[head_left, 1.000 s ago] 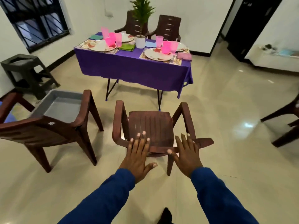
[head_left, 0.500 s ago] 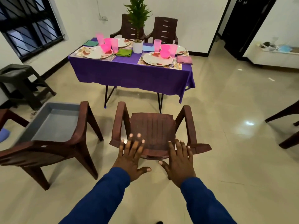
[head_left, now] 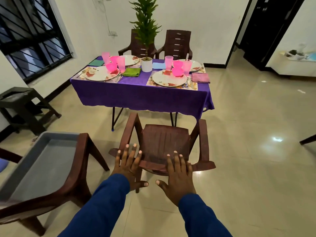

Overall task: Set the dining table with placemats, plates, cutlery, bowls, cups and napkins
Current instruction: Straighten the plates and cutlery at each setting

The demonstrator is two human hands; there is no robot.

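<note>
Seating looks like the step in hand, since the table (head_left: 142,96) under its purple cloth already carries four place settings: patterned placemats with a plate on each, the near right plate (head_left: 168,79) and the near left plate (head_left: 100,75) closest to me, pink cups (head_left: 120,63) and pink bowls (head_left: 177,72) standing on or beside them, and folded napkins such as the green napkin (head_left: 132,72) and the mauve napkin (head_left: 200,77). Cutlery seems to lie at the plate edges, though it is too small to be sure. A potted plant (head_left: 146,64) stands in the middle.

Both hands are on the brown chair (head_left: 165,144) that faces the table's near side, well short of it. The left hand (head_left: 127,165) lies flat on the left end of the chair's top rail, fingers (head_left: 133,151) straight and spread wide, thumb out to the side, holding nothing. The right hand (head_left: 178,175) lies the same way on the right part of the rail, fingers (head_left: 175,159) straight and close together, thumb stuck out toward the other hand. Both blue-sleeved arms reach forward and down, nearly parallel.

I judge the table setting itself to be essentially done. The next move would call for an even push from both palms so the chair slides straight toward the table without twisting, stopping before its arms meet the hanging cloth. A second brown chair (head_left: 68,177) at the left holds a grey tub (head_left: 44,161).
</note>
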